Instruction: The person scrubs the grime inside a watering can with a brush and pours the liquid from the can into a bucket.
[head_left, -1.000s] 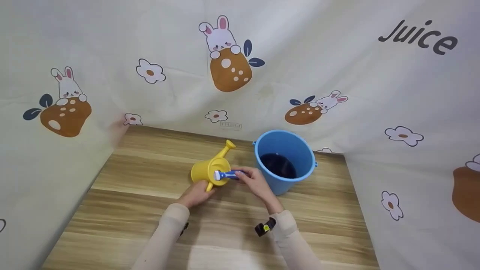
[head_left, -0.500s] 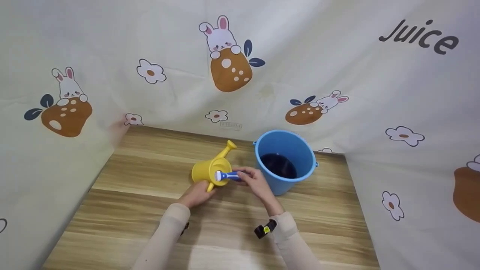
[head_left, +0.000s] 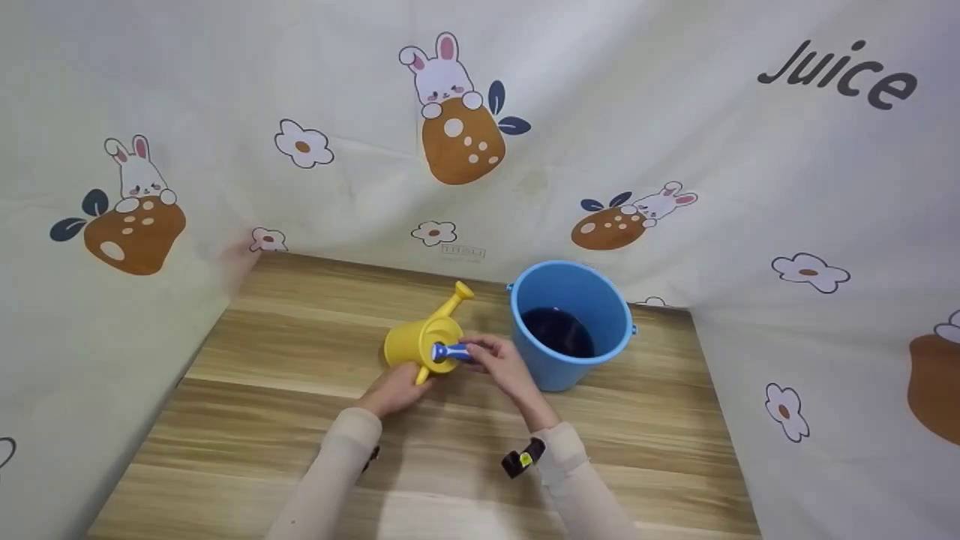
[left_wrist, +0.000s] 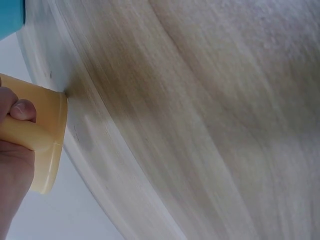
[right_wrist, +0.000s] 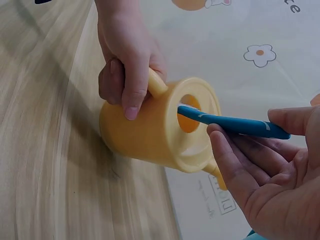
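A yellow watering can (head_left: 403, 343) is tilted so that its round opening faces toward the right hand. My left hand (head_left: 395, 388) has its fingers curled round the can's handle (right_wrist: 156, 83). In my right hand (head_left: 506, 367), the thumb and fingers pinch a slim blue-handled tool with a white head (right_wrist: 240, 125). Its far end reaches into the can's opening in the right wrist view, and the can's rim partly hides the head. The left wrist view shows only the can's base end and part of the left hand's grip.
A blue bucket (head_left: 551, 373) with dark liquid (head_left: 559, 332) in it stands to the right of the can. The wood-grain surface (head_left: 262, 420) meets a pale cloth (head_left: 352, 187) printed with rabbits and flowers at the back and sides.
My right hand has shifted slightly left, and the tool's white head, plain to see before, is now partly hidden in the opening. The left hand keeps its hold on the watering can.
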